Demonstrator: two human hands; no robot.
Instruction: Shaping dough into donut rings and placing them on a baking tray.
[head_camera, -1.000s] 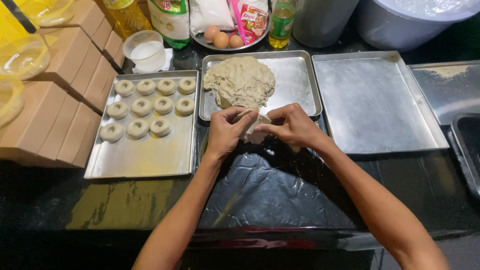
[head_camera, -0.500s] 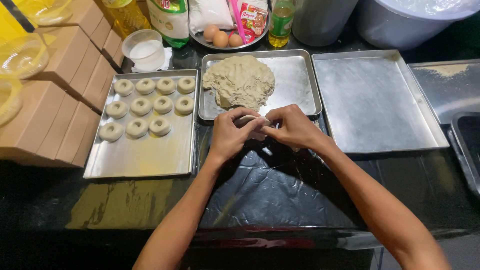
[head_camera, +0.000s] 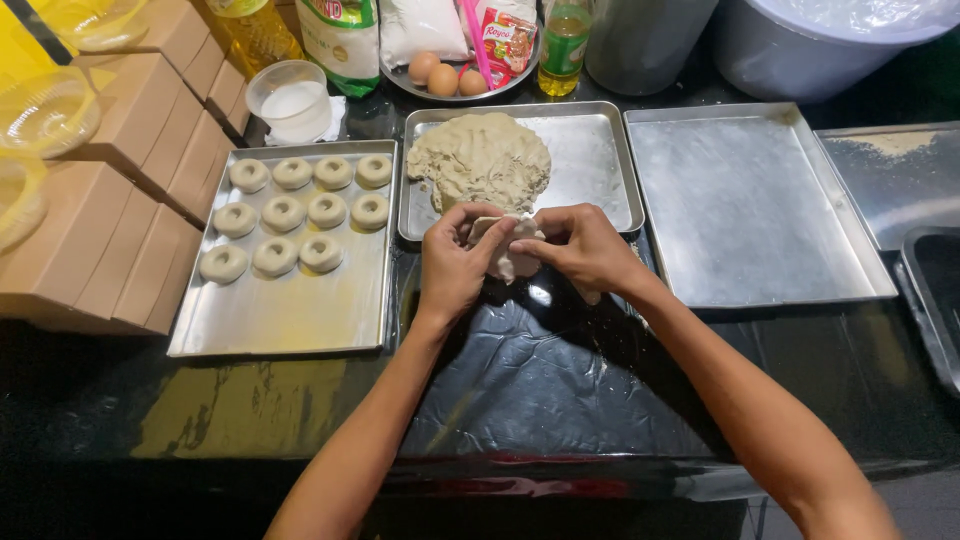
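Pale dough piece (head_camera: 510, 250) is what we are pinching with curled left hand (head_camera: 455, 265) and right hand (head_camera: 585, 250) fingers, beside the dough tray (head_camera: 600, 165).

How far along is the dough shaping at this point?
Done: ten dough rings sit in three rows at the far end of the left tray. In hand: the left hand and right hand pinch one small dough piece together. Left: a large dough mound on the middle tray; the right tray holds no dough.
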